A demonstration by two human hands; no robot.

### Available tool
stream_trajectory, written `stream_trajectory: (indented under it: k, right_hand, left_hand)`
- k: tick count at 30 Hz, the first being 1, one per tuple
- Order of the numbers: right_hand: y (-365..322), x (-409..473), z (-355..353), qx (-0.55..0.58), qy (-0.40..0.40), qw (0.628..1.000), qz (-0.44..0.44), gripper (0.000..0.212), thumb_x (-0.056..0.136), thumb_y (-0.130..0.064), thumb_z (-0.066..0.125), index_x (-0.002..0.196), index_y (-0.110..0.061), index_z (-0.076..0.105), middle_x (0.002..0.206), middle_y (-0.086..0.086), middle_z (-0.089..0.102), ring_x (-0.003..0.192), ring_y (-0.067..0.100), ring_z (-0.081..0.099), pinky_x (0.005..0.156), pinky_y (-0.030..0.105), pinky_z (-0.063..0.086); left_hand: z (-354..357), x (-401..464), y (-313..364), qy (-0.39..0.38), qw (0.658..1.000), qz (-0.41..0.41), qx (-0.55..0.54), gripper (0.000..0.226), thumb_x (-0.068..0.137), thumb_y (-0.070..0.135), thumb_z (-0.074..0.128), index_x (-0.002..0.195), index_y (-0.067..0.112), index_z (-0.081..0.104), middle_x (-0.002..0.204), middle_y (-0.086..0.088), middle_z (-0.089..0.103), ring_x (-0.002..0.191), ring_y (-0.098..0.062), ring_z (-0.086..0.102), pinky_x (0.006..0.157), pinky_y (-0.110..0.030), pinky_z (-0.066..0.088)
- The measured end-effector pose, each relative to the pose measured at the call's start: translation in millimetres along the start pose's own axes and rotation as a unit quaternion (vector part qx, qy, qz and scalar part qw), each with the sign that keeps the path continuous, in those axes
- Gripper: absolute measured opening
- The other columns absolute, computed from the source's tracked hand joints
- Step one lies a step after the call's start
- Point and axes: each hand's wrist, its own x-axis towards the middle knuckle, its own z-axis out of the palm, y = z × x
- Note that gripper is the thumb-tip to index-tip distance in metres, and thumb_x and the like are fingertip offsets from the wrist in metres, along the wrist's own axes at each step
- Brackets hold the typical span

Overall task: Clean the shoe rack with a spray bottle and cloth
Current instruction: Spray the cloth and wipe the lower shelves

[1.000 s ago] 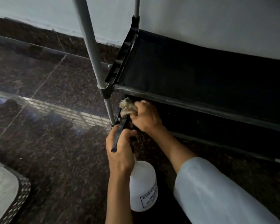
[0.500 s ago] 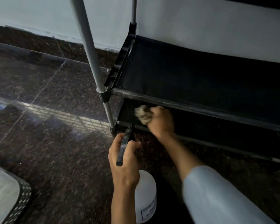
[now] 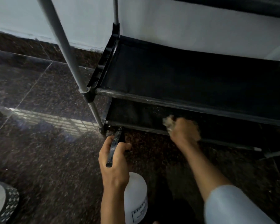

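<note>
The shoe rack (image 3: 152,92) has grey metal poles and black fabric shelves and stands against a white wall. My right hand (image 3: 184,130) grips a crumpled beige cloth (image 3: 168,121) and presses it on the lowest black shelf, just under the shelf above; the hand is blurred. My left hand (image 3: 114,160) grips the black trigger head of a white spray bottle (image 3: 136,196), held low over the floor in front of the rack's front left leg. The nozzle points toward the rack.
Dark speckled stone floor (image 3: 39,151) spreads to the left with a bright window reflection on it. A pale object with a patterned dark rim (image 3: 5,202) sits at the bottom left corner. The rack's front left pole (image 3: 63,44) rises steeply near my left hand.
My right hand has slid the cloth to the right along the lowest shelf, away from the rack's left leg. My left hand and the bottle have stayed about where they were.
</note>
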Motion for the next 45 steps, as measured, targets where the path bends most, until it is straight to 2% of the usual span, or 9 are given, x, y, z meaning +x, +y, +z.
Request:
stream_trajectory:
  k: [4, 7, 16, 19, 27, 32, 36, 39, 45]
  right_hand:
    - [-89.9, -21.2, 18.0, 0.07, -0.043, 0.985, -0.154, 0.024, 0.092, -0.018, 0.049, 0.115, -0.018, 0.056, 0.117, 0.006, 0.064, 0.112, 0.025, 0.059, 0.085, 0.031, 0.046]
    - [-112.7, -28.5, 21.8, 0.056, -0.061, 0.965, -0.249, 0.028, 0.093, -0.015, 0.046, 0.12, -0.015, 0.054, 0.121, 0.01, 0.061, 0.114, 0.028, 0.057, 0.089, 0.036, 0.046]
    - [68.9, 0.3, -19.2, -0.027, 0.016, 0.998, 0.058, 0.025, 0.091, -0.009, 0.049, 0.11, -0.009, 0.065, 0.113, 0.013, 0.066, 0.107, 0.029, 0.061, 0.084, 0.034, 0.049]
    - [51.9, 3.6, -19.0, -0.013, -0.005, 0.998, 0.066, 0.027, 0.095, -0.011, 0.045, 0.115, -0.01, 0.063, 0.12, 0.011, 0.063, 0.113, 0.027, 0.058, 0.088, 0.033, 0.046]
    - [-43.4, -18.0, 22.6, 0.058, -0.024, 0.964, -0.26, 0.033, 0.096, -0.018, 0.045, 0.127, -0.022, 0.052, 0.121, 0.009, 0.062, 0.112, 0.028, 0.058, 0.09, 0.035, 0.045]
    - [19.4, 8.7, 20.2, 0.046, 0.066, 0.995, -0.062, 0.031, 0.097, -0.011, 0.039, 0.116, -0.015, 0.063, 0.117, 0.009, 0.065, 0.111, 0.027, 0.06, 0.086, 0.034, 0.049]
    - [76.7, 36.6, 23.9, 0.048, 0.094, 0.986, 0.128, 0.028, 0.095, -0.008, 0.044, 0.113, -0.008, 0.065, 0.118, 0.013, 0.063, 0.111, 0.029, 0.059, 0.088, 0.038, 0.047]
    - [52.2, 47.6, 27.1, 0.066, 0.105, 0.978, 0.168, 0.028, 0.094, -0.016, 0.046, 0.114, -0.009, 0.065, 0.12, 0.014, 0.063, 0.112, 0.03, 0.057, 0.094, 0.041, 0.044]
    - [-72.6, -10.0, 42.0, 0.069, 0.054, 0.979, -0.185, 0.028, 0.094, -0.022, 0.044, 0.116, -0.023, 0.061, 0.127, 0.001, 0.055, 0.121, 0.027, 0.047, 0.097, 0.041, 0.035]
  left_hand:
    - [4.9, -0.9, -0.2, 0.021, 1.0, 0.004, -0.011, 0.011, 0.079, 0.027, 0.06, 0.081, 0.034, 0.069, 0.134, -0.02, 0.05, 0.126, -0.038, 0.046, 0.103, -0.059, 0.037]
    - [8.2, 3.0, -5.0, 0.007, 0.999, 0.035, -0.008, 0.071, 0.057, 0.043, 0.059, 0.117, 0.005, 0.061, 0.132, -0.019, 0.053, 0.124, -0.036, 0.049, 0.101, -0.056, 0.04]
    - [6.7, -2.0, -1.9, -0.016, 0.999, 0.048, -0.008, 0.055, 0.062, 0.038, 0.054, 0.102, 0.003, 0.067, 0.128, -0.03, 0.053, 0.12, -0.051, 0.046, 0.101, -0.065, 0.035]
    - [14.0, -2.6, -2.2, -0.029, 0.999, 0.037, 0.013, 0.077, 0.051, 0.049, 0.055, 0.111, 0.001, 0.062, 0.13, -0.033, 0.051, 0.12, -0.055, 0.043, 0.098, -0.066, 0.036]
    - [28.4, -12.7, -8.8, -0.065, 0.992, -0.026, 0.104, 0.085, 0.054, 0.048, 0.053, 0.126, 0.002, 0.056, 0.127, -0.022, 0.058, 0.12, -0.046, 0.047, 0.085, -0.051, 0.047]
    - [33.0, -21.7, -18.2, -0.059, 0.992, -0.024, 0.112, 0.091, 0.049, 0.048, 0.055, 0.128, 0.003, 0.055, 0.116, -0.015, 0.064, 0.104, -0.034, 0.058, 0.062, -0.03, 0.041]
    - [37.8, -30.7, -16.9, -0.048, 0.993, -0.02, 0.108, 0.08, 0.057, 0.044, 0.053, 0.125, 0.002, 0.057, 0.118, -0.014, 0.064, 0.097, -0.025, 0.058, 0.06, -0.027, 0.036]
    - [43.0, -35.1, -14.2, -0.036, 0.993, -0.033, 0.106, 0.065, 0.073, 0.038, 0.058, 0.128, 0.004, 0.056, 0.107, -0.014, 0.065, 0.079, -0.018, 0.055, 0.057, -0.027, 0.035]
    - [43.9, -40.4, -13.6, 0.022, 0.994, -0.031, 0.105, 0.065, 0.066, 0.039, 0.058, 0.123, 0.008, 0.06, 0.122, -0.022, 0.06, 0.108, -0.038, 0.058, 0.087, -0.05, 0.046]
